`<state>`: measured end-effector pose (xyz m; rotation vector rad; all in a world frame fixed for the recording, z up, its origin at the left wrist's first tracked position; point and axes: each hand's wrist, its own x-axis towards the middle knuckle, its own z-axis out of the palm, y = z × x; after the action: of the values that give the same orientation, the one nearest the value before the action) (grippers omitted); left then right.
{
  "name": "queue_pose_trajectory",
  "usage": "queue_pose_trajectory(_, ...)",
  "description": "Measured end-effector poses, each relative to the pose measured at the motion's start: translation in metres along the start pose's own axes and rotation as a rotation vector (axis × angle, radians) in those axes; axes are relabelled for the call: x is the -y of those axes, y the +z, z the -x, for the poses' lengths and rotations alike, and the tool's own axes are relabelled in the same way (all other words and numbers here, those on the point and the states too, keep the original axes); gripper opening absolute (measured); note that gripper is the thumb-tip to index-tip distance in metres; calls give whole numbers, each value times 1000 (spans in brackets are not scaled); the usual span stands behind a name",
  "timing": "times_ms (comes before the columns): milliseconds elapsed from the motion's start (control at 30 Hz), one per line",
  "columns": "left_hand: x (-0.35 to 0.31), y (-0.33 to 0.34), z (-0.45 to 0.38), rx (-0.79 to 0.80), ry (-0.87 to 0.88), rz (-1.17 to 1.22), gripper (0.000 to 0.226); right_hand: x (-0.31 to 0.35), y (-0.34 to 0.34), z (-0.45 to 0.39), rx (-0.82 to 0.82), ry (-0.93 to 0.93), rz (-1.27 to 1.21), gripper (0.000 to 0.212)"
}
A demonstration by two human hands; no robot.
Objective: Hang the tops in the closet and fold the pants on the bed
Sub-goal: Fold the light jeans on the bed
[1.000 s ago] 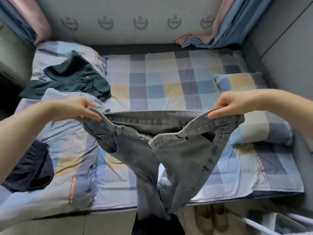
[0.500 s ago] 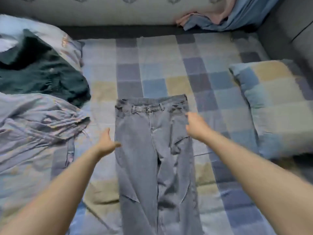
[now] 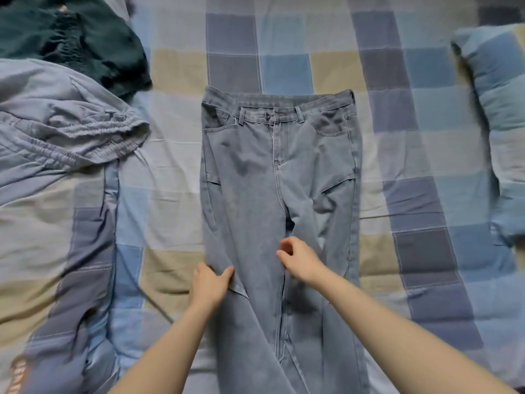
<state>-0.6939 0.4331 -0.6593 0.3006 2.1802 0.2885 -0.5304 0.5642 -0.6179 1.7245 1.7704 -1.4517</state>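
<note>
Grey-blue jeans (image 3: 255, 172) lie flat and face up on the checked bed sheet (image 3: 284, 66), waistband away from me, legs running off the bottom of the view. My left hand (image 3: 208, 285) pinches the outer edge of the left leg at thigh height. Over the inner seam between the legs, my right hand (image 3: 301, 260) rests with its fingers curled; whether it grips cloth I cannot tell.
A dark green garment (image 3: 74, 38) lies at the top left. Below it sits a crumpled light blue garment (image 3: 71, 132) with an elastic waistband. A checked pillow (image 3: 500, 123) lies along the right side. A bunched checked quilt (image 3: 56, 265) fills the left.
The jeans went from held up by the waistband to lying flat on the bed. Both hands have slid down from hip height to the thighs, and the view has moved closer.
</note>
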Motion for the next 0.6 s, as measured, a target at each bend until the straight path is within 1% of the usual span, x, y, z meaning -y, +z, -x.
queue_pose_trajectory(67,-7,-1,-18,-68,48,4,58,9,0,-17,-18,2,59,42)
queue_pose_trajectory(100,-11,-3,-26,-77,64,6,55,12,-2,-23,-28,39,75,48)
queue_pose_trajectory(167,-16,-9,-39,-79,94,50,41,13,-6,-35,-54,112,73,57)
queue_pose_trajectory(200,-14,-13,-43,-93,111,115,31,13,-7,-40,-68,132,69,59)
queue_pose_trajectory(233,-10,-17,-42,-131,116,202,23,12,-8,-44,-90,148,50,61)
queue_pose_trajectory(267,-3,-24,-41,-199,108,279,20,10,-8,-49,-115,164,27,61)
queue_pose_trajectory(333,19,-37,-36,-334,67,328,28,7,-9,-55,-149,213,-41,57)
queue_pose_trajectory(367,29,-43,-35,-339,44,315,31,7,-8,-58,-143,238,-67,52)
queue_pose_trajectory(433,33,-55,-40,-229,10,269,32,9,-5,-64,-86,265,-87,34)
queue_pose_trajectory(500,13,-65,-54,-113,43,279,25,20,-12,-69,-34,274,-62,9)
queue_pose_trajectory(533,-3,-69,-64,-86,72,315,20,28,-19,-72,-36,260,-41,11)
queue_pose_trajectory(600,-38,-76,-89,-62,120,366,11,51,-38,-86,-123,149,35,21)
